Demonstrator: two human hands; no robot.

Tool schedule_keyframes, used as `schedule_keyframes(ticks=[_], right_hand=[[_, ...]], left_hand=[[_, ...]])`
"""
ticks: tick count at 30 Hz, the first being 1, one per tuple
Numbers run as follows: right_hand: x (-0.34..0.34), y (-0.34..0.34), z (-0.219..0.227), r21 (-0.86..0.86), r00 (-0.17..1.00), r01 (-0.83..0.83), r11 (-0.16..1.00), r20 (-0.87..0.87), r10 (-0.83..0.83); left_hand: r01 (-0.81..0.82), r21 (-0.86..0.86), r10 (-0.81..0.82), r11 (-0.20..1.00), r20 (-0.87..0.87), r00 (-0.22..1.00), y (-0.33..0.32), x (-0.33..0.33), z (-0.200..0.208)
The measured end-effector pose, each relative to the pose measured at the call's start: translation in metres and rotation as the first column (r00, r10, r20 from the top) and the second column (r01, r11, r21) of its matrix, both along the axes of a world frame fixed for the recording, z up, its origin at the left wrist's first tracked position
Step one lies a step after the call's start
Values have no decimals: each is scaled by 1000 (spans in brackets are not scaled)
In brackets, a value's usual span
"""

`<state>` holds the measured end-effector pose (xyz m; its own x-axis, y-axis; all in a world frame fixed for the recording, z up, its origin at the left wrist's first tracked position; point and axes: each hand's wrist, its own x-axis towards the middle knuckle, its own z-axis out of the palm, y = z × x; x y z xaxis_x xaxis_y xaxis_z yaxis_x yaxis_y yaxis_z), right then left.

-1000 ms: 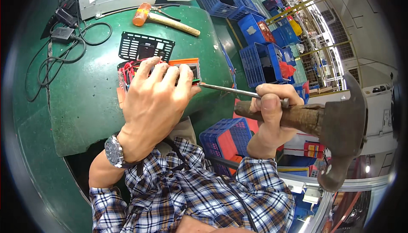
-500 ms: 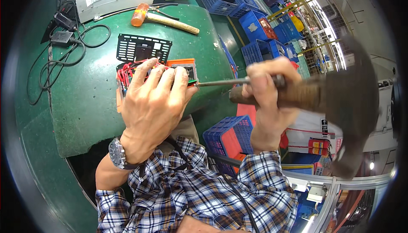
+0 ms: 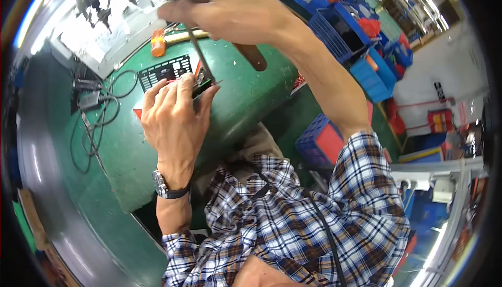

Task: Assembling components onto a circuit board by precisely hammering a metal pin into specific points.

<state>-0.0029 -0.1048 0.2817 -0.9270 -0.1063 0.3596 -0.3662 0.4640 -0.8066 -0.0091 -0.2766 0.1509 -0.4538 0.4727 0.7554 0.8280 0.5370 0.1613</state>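
Observation:
My left hand (image 3: 175, 111) grips an open orange-edged case with a green circuit board (image 3: 204, 86), its fingers over the top and the thumb at the board's corner. Most of the case is hidden beneath it. A black slotted panel (image 3: 151, 75) stands against the case's far side. Above and beyond it, blurred by motion, my right hand (image 3: 230, 15) is closed round a hammer and a thin metal rod like a screwdriver (image 3: 201, 54). The rod points down, its tip close to the board and left thumb. The hammer's wooden handle (image 3: 251, 55) sticks out below; its head is cut off at the top edge.
An orange-headed mallet (image 3: 158, 43) lies at the back of the green table (image 3: 246, 91). Black cables with adapters (image 3: 89, 98) lie at the left, near a large light-coloured metal box (image 3: 125, 38). Blue crates (image 3: 334, 30) stand off to the right.
My right hand has swung from the right side up over the table's far part, carrying the hammer and rod. The rod now stands steeply instead of level. My left hand stays on the case.

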Motion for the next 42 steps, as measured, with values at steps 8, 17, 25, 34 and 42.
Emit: schedule_keyframes(ticks=[8,17,25,34,42], right_hand=[[91,-7,-45,-238,823,433,870,-289,-489],[129,-10,-103,-456,743,459,762,-274,-611],[124,3,-116,-465,704,393,793,-402,-585],[114,-8,-123,-415,714,423,805,-394,-579],[112,-7,-130,-355,699,492,795,-383,-604]], left_hand=[[-4,-56,7,998,60,998,-9,-5,12],[-2,-52,6,999,75,997,-8,-14,7],[0,-39,3,999,69,998,0,-15,11],[-32,-69,37,997,74,997,0,-19,15],[-39,-74,47,997,114,992,-1,-23,15]])
